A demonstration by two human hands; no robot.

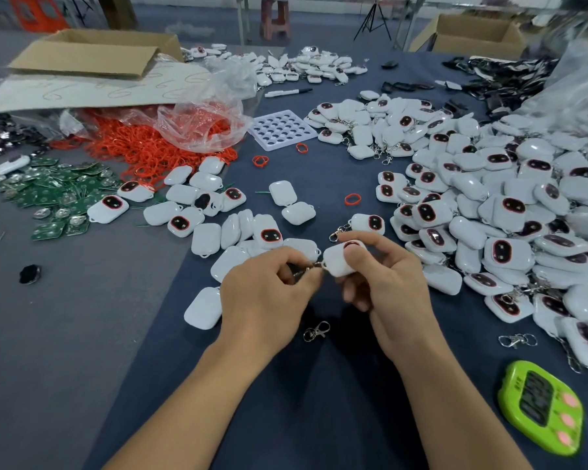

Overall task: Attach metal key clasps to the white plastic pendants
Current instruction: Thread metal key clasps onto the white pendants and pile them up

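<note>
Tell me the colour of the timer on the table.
The timer is bright green; the head view shows it best.

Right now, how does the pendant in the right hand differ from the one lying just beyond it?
The held pendant is gripped off the cloth by the right hand; the lying pendant rests flat, dark face up. The lying pendant carries a hanging clasp; the left hand pinches a second clasp at the held pendant's corner. Both: white shell, red-rimmed dark window.
</note>
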